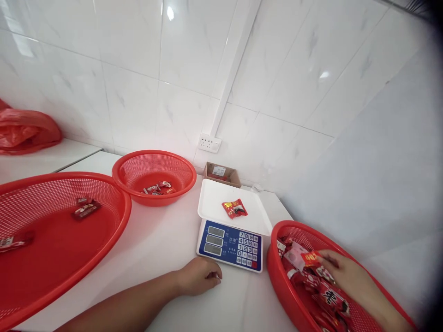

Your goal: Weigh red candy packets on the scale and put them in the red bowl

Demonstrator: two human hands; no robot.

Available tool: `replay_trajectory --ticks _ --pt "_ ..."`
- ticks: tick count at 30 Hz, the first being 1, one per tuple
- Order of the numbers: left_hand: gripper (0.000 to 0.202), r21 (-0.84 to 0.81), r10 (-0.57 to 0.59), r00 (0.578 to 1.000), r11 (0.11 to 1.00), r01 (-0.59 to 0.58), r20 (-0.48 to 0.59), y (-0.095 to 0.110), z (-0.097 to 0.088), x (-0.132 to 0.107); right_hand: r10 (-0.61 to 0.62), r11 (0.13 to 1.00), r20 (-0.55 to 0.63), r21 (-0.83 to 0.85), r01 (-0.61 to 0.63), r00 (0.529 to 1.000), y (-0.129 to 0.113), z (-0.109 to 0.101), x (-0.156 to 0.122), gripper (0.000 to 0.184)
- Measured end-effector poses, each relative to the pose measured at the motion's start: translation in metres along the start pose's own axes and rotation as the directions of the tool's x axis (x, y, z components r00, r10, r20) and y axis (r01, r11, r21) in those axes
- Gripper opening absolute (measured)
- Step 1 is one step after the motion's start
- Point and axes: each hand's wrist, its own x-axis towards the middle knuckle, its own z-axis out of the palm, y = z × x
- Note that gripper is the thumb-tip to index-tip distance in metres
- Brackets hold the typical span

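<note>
My left hand rests on the white table just in front of a digital scale. Its fingers are curled in, with nothing visible in them. On the scale's white tray lies one red and yellow snack packet. To the right, my right hand reaches into a red plastic basket. Between its thumb and fingers it pinches a small red packet with yellow print. Several red and pink wrapped snacks lie below it in that basket.
A large red basket at the left holds a few wrapped snacks. Behind it, a smaller red basket contains several packets. Against the tiled wall are a cardboard box and a power socket. Red plastic bags lie far left.
</note>
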Motion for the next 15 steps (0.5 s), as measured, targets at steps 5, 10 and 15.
replay_trajectory --ticks 5,10,15 --pt "0.020 0.028 0.027 1.000 0.999 -0.027 -0.005 -0.001 0.001 -0.001 0.003 0.970 0.118 0.240 -0.032 0.993 -0.079 0.009 0.025 0.033" --pt "0.021 0.059 0.051 0.999 0.997 -0.051 0.003 0.000 0.000 -0.002 -0.044 0.948 0.215 0.317 -0.027 0.976 -0.128 0.044 0.055 0.020" --pt "0.020 0.091 0.035 0.999 0.995 -0.036 0.011 0.004 -0.001 -0.002 -0.015 0.932 0.159 0.359 -0.044 0.987 -0.137 0.068 0.084 0.030"
